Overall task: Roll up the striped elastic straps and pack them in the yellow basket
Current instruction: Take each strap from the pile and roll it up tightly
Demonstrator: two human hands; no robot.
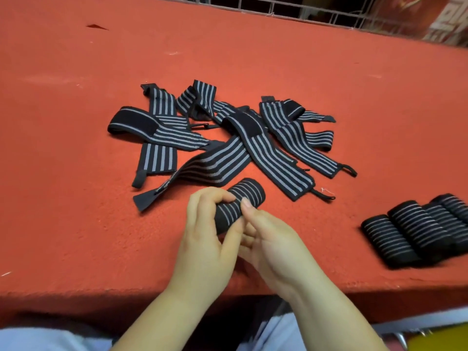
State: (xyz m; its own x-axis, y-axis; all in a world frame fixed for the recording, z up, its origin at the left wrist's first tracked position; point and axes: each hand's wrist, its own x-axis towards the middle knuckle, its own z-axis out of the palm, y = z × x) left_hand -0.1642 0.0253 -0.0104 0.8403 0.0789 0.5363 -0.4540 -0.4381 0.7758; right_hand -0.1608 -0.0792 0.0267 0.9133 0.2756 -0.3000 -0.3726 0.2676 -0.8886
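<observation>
While the left hand grips the rolled strap tight against unwinding, right fingers press its end; finished rolls wait aside on the bench

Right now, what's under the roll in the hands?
Under the rolled strap: red table cover beneath its far end. Left hand and right hand wrap the near end, hiding whatever lies below it.
</observation>
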